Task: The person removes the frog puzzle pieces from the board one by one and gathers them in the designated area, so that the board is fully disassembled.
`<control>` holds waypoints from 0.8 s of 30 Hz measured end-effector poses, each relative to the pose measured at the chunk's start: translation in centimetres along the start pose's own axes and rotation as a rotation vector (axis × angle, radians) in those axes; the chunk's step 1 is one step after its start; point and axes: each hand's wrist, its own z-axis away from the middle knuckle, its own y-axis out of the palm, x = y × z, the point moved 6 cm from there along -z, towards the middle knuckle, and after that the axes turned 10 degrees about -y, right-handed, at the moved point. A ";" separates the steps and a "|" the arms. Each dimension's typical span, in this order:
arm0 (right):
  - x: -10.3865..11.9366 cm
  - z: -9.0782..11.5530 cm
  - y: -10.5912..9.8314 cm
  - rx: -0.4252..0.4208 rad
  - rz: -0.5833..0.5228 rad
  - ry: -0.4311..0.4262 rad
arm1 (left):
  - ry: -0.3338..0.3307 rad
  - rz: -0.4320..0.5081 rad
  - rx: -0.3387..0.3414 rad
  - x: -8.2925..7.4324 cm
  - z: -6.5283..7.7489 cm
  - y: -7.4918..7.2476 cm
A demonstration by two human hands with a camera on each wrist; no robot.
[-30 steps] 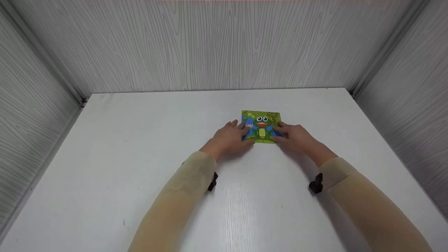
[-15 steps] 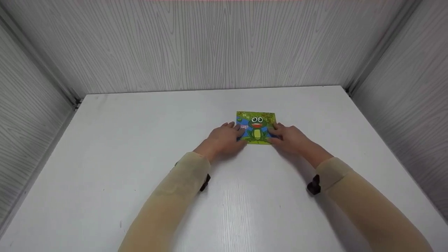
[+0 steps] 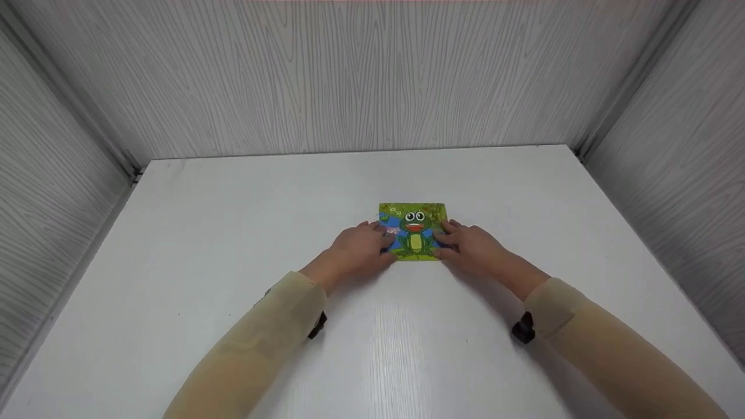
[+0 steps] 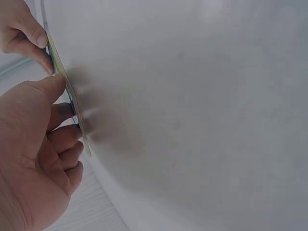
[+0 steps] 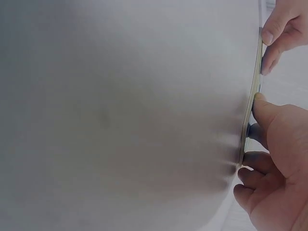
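Note:
A thin square board (image 3: 414, 233) with a cartoon frog picture, green and blue, lies flat on the white table. My left hand (image 3: 358, 250) rests thumb and fingertips on its left edge. On its right edge lie the thumb and fingertips of my right hand (image 3: 474, 249). The left wrist view shows the board (image 4: 57, 62) nearly edge-on, the left hand (image 4: 33, 149) touching it with thumb and fingers a little bent. Likewise, the right hand (image 5: 281, 159) touches the board (image 5: 250, 101) in the right wrist view. Fingers cover parts of both side edges.
The white table (image 3: 262, 203) is bounded by a wood-grain back panel (image 3: 361, 75) and side panels at left (image 3: 46, 139) and right (image 3: 669, 134). Dark straps show at both sleeve cuffs.
Both hands and the frog board have slid left and nearer across the table together. The board lies straighter to the view than before.

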 end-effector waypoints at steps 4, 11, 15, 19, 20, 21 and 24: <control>1.2 0.1 0.5 0.009 0.012 -0.021 | -0.002 0.002 -0.017 0.4 1.4 0.2; 2.9 0.9 1.1 0.004 0.022 -0.034 | -0.012 0.027 -0.040 0.7 3.5 0.7; 3.8 1.5 1.3 -0.009 0.045 -0.066 | -0.009 0.037 -0.056 0.7 4.7 1.0; 4.7 2.0 1.8 -0.021 0.051 -0.092 | -0.008 0.041 -0.079 0.6 5.9 1.4; 4.9 2.1 1.9 -0.025 0.049 -0.098 | -0.009 0.039 -0.083 0.6 6.1 1.5; 5.1 2.3 2.0 -0.025 0.044 -0.101 | -0.010 0.037 -0.085 0.6 6.4 1.6; 5.7 2.7 2.3 -0.032 0.034 -0.123 | -0.015 0.037 -0.086 0.6 7.2 1.8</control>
